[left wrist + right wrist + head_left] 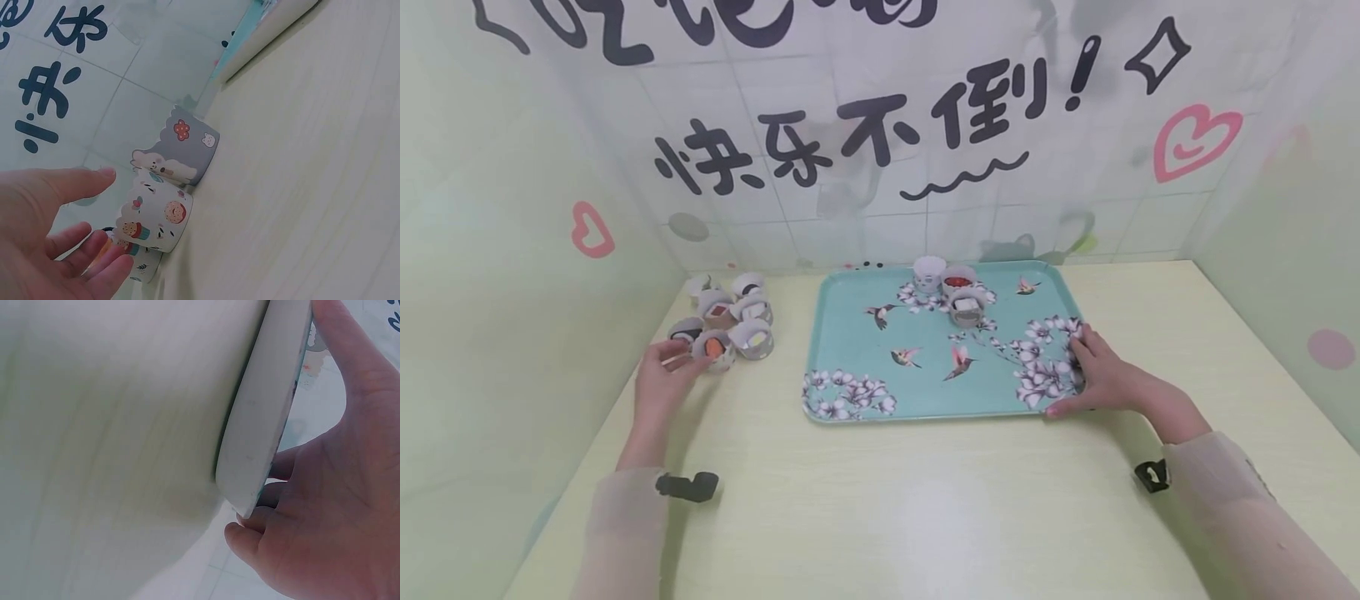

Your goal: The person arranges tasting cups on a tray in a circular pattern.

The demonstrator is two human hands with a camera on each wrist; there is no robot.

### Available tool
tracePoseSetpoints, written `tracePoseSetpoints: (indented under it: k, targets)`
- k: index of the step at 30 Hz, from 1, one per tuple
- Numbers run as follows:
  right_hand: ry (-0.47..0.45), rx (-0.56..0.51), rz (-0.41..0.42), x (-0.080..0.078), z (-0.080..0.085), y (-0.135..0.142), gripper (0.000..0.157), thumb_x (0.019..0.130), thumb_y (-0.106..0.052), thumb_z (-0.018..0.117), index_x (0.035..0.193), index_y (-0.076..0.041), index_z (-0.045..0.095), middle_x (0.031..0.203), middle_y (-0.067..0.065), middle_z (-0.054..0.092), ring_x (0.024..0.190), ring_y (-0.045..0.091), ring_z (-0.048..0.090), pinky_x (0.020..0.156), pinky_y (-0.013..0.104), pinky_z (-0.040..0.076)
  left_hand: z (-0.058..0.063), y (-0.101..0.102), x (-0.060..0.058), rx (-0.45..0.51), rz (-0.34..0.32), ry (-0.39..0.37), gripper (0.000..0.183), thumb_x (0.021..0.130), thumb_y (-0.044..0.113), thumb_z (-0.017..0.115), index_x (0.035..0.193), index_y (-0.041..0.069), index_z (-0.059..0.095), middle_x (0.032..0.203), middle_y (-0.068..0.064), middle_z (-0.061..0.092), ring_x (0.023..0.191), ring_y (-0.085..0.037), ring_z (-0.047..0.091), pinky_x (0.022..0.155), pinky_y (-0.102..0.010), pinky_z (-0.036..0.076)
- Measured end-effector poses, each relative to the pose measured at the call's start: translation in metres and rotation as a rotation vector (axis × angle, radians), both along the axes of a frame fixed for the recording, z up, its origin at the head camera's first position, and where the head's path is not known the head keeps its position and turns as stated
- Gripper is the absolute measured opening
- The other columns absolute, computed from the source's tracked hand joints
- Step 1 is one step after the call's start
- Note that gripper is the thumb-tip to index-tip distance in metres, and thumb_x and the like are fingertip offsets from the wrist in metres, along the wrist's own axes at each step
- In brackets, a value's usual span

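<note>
My left hand point(662, 377) is at the near side of a cluster of small paper baking cups, thumb and fingers apart beside a cup with an orange piece in it point(714, 347). In the left wrist view, the thumb stretches past a white cup printed with cupcakes and a doughnut point(159, 209), the other fingers loosely bent. A grey cup with a bear print point(187, 150) stands behind it. My right hand point(1108, 379) holds the near right corner of the turquoise floral tray point(850, 342), thumb at the front rim and fingers along the right edge.
Three cups stand near the tray's back edge: a pale one point(929, 273), one with red contents point(958, 282) and one with white contents point(967, 307). More cups, including one with a yellowish piece point(754, 340), crowd the table's left side. A printed wall sheet point(865, 225) rises behind.
</note>
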State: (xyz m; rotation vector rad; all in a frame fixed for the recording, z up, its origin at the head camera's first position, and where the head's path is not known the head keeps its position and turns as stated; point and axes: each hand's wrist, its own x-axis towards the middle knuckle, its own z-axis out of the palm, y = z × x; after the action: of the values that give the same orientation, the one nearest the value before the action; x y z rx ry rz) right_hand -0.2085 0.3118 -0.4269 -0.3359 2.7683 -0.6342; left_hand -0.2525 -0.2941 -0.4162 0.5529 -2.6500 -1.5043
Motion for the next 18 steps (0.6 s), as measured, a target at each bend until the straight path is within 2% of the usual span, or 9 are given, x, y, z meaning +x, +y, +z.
tracePoseSetpoints:
  k: [3,8,10,15,18]
  targets:
    - [-0.002,-0.003,-0.001,-0.001,0.000,0.001,0.136,0.067,-0.052,0.087,0.148,0.022,0.008,0.156,0.044,-0.008,0.146,0.060,-0.003,0.116,0.072,0.016,-0.003,0.001,-0.001,0.019,-0.003,0.003,0.073,0.093,0.030,0.069,0.148,0.003,0.031,0.155,-0.014,0.039,0.141,-0.031,0.045,0.104,-0.032,0.047]
    - [-0.010,-0.007,-0.004,-0.001,-0.001,0.001,0.137,0.067,-0.052,0.088,0.148,0.022,0.007,0.155,0.045,-0.010,0.146,0.060,-0.004,0.116,0.072,0.015,-0.007,0.003,-0.005,0.034,0.013,0.006,0.075,0.092,0.029,0.070,0.149,0.003,0.029,0.155,-0.015,0.037,0.141,-0.032,0.044,0.107,-0.034,0.046]
    - [-0.011,-0.010,-0.004,-0.001,-0.002,0.001,0.137,0.066,-0.052,0.088,0.148,0.022,0.008,0.155,0.045,-0.010,0.145,0.060,-0.003,0.116,0.072,0.015,-0.008,0.004,-0.007,0.035,0.014,0.007,0.077,0.092,0.029,0.071,0.149,0.002,0.028,0.155,-0.016,0.037,0.141,-0.032,0.044,0.105,-0.033,0.046]
    - [-0.016,-0.017,-0.006,0.000,-0.001,0.000,0.136,0.067,-0.052,0.088,0.148,0.022,0.007,0.155,0.045,-0.010,0.145,0.060,-0.004,0.116,0.072,0.014,-0.011,0.005,-0.011,0.067,0.025,-0.005,0.073,0.091,0.028,0.073,0.143,0.003,0.029,0.152,-0.017,0.037,0.141,-0.033,0.044,0.094,-0.020,0.047]
    - [-0.017,-0.017,-0.007,0.000,0.000,0.000,0.136,0.067,-0.052,0.088,0.148,0.022,0.007,0.155,0.045,-0.010,0.146,0.060,-0.004,0.116,0.072,0.015,-0.013,0.005,-0.013,0.106,0.041,-0.003,0.066,0.090,0.025,0.074,0.135,0.007,0.030,0.147,-0.016,0.038,0.140,-0.032,0.044,0.096,-0.020,0.048]
